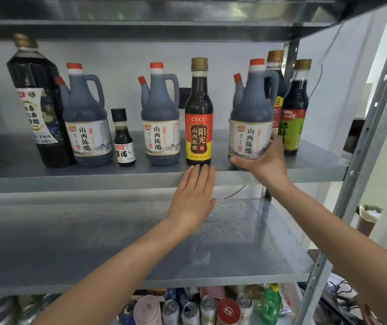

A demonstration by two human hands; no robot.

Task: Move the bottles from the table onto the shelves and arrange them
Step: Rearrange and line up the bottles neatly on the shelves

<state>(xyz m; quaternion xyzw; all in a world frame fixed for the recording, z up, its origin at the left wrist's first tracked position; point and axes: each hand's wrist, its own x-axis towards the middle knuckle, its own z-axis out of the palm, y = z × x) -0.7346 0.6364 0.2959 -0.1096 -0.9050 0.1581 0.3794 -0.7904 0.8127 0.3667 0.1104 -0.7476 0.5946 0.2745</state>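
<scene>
Right hand [266,160] grips dark jug [251,113] (white label); left hand [193,198] flat, perhaps touching bottle [199,127].

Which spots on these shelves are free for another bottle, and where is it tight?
The middle shelf is bare. On the upper shelf, a gap lies between the CUCU bottle and the right jug, which the right hand grips, and a strip right of the green-label bottle. Tight: tall bottle through small bottle at the left; cans crowd underneath.
</scene>
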